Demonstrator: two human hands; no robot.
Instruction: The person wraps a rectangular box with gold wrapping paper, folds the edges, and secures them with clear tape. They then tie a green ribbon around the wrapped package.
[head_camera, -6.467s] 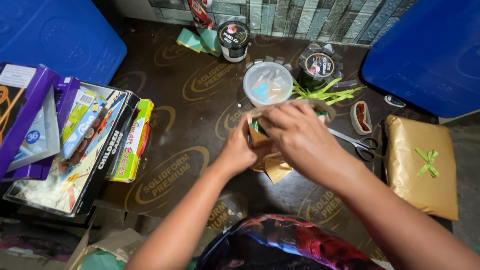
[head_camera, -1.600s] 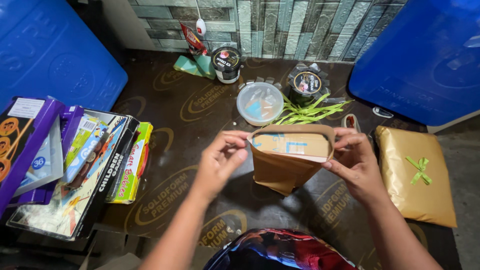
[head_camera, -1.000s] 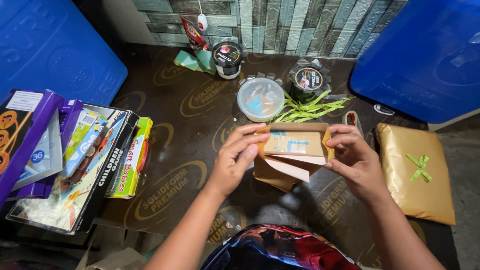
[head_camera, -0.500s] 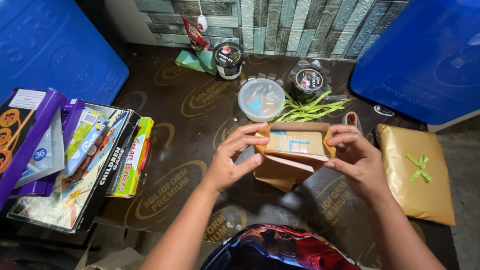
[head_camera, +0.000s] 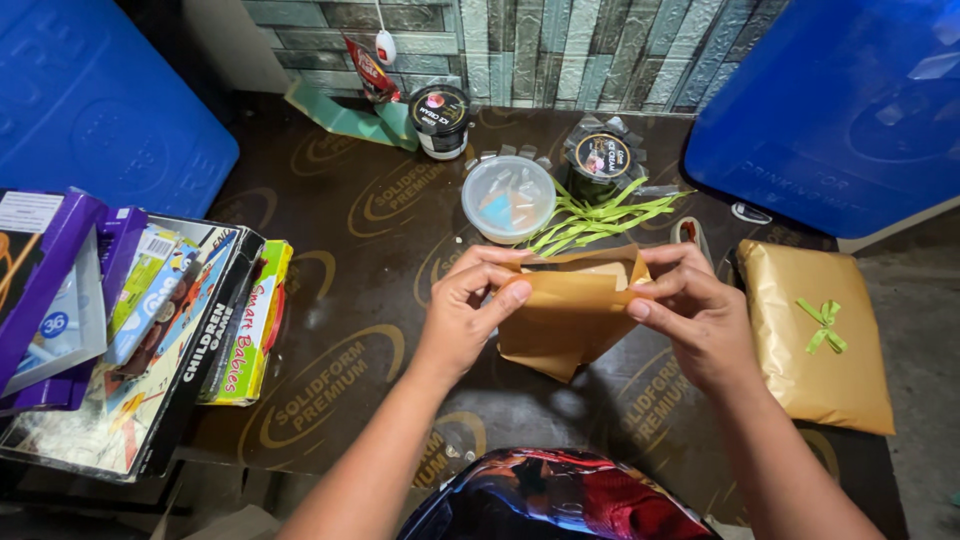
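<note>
Just above the dark counter (head_camera: 330, 250), in front of the person's chest, a small box half-wrapped in brown paper (head_camera: 565, 315) was held between both hands. The left hand (head_camera: 470, 310) was pinched on the left end of the paper's top fold, thumb beneath and fingers curled over it; the right hand (head_camera: 695, 315) was pinched in the same way on the right end. The package lay directly between the two hands, its long axis running left to right, so that each hand was set at one short end and neither was nearer than the other. The box's pale top face could be seen through the open gap at the upper edge, and a loose point of paper hung down toward the person.

Just behind the package, a bunch of green ribbon strips (head_camera: 600, 215) was spread on the counter, with a round clear tub (head_camera: 508, 197) beside it to the left. Two dark jars (head_camera: 440, 120) were stood farther back, near the tiled wall (head_camera: 560, 45). A finished gold-wrapped parcel (head_camera: 815, 335) with a green bow was laid near the right hand, and a stack of children's books and games (head_camera: 150, 330) well apart to the left. A shiny foil item (head_camera: 560, 500) was seen at the near edge, below the forearms. Nothing was found between the hands and the package, though the ribbon strips were close behind its upper edge.
</note>
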